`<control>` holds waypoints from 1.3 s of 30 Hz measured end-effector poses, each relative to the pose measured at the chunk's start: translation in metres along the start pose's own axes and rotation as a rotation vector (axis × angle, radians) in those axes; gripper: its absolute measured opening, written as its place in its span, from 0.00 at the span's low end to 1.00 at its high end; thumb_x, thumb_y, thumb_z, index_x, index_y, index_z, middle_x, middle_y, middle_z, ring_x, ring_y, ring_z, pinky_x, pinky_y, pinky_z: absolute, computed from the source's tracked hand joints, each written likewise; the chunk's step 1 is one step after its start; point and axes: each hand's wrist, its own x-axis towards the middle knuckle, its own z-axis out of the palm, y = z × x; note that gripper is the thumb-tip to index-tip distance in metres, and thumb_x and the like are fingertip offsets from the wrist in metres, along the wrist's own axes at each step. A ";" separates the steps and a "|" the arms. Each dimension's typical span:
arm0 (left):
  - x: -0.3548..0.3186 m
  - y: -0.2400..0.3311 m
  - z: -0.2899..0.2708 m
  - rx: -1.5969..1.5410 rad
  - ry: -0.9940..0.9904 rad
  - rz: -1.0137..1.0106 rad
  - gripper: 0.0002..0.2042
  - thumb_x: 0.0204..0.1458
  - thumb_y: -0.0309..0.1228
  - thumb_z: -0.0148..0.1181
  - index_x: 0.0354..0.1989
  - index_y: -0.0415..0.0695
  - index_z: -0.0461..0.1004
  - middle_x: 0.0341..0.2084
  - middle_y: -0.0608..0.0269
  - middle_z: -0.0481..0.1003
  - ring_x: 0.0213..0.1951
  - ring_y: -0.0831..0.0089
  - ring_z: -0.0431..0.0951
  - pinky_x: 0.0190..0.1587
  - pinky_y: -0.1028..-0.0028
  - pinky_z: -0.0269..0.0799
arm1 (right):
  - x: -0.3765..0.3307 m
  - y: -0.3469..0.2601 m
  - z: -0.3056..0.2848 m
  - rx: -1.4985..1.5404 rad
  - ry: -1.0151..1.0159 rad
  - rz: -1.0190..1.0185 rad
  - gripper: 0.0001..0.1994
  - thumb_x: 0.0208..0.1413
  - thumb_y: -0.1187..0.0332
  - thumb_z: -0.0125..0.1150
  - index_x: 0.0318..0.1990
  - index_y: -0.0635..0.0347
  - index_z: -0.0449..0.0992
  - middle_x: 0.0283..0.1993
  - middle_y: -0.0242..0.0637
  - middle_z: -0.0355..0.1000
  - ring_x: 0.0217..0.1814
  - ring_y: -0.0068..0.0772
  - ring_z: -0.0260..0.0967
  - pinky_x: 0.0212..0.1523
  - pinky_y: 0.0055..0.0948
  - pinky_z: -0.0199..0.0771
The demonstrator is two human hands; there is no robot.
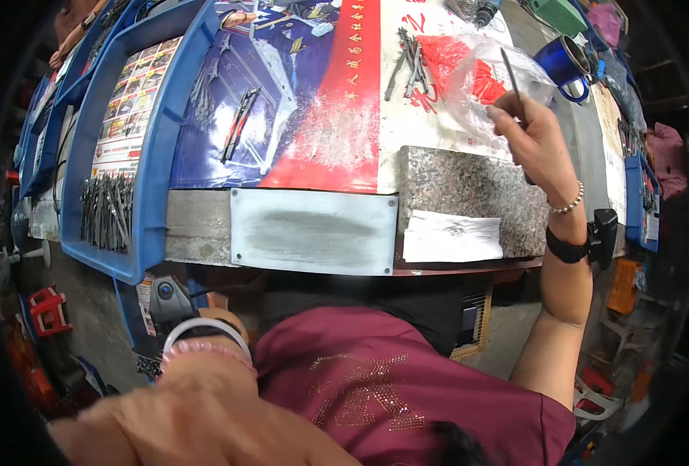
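Note:
My right hand (537, 147) is raised over the right side of the bench, pinching a slim dark metal strip (509, 71) that points up and away. Just beyond that hand lies a clear plastic bag (459, 101) with red material about it. Large and blurred at the lower left, my left hand (197, 427) is close to the camera; its fingers are smeared or cut off by the frame. Several slim dark metal pieces (107, 213) fill the near end of a blue tray (150, 147). More such pieces (413, 68) lie beside the bag, and a red-and-black pair (239, 124) rests on the poster.
A pale smudged plate (313, 233) is fixed at the bench's front edge. Right of it sit a speckled stone slab (476, 186) and a folded white paper (451, 239). A blue mug (563, 64) stands far right. Another person's hand (69, 43) shows far left.

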 end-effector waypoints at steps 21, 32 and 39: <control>0.105 -0.247 -0.081 1.484 -0.132 -0.593 0.13 0.49 0.33 0.53 0.35 0.34 0.76 0.34 0.36 0.76 0.42 0.41 0.76 0.46 0.53 0.71 | 0.058 0.069 0.022 -0.863 0.061 -0.397 0.06 0.52 0.75 0.55 0.38 0.59 0.72 0.38 0.42 0.72 0.41 0.44 0.75 0.39 0.35 0.76; 0.053 -0.163 -0.059 0.862 0.220 -0.286 0.04 0.55 0.25 0.58 0.32 0.36 0.74 0.23 0.63 0.75 0.25 0.78 0.72 0.29 0.77 0.68 | 0.024 0.058 0.005 -0.546 0.290 -0.375 0.06 0.56 0.71 0.55 0.38 0.63 0.75 0.35 0.45 0.74 0.37 0.47 0.76 0.36 0.40 0.76; -0.011 -0.097 -0.042 0.255 0.240 -0.557 0.05 0.56 0.22 0.56 0.39 0.40 0.69 0.29 0.73 0.68 0.31 0.87 0.65 0.35 0.85 0.61 | -0.009 0.016 -0.006 0.120 0.270 -0.131 0.10 0.56 0.71 0.58 0.43 0.68 0.77 0.34 0.44 0.78 0.24 0.28 0.72 0.26 0.26 0.71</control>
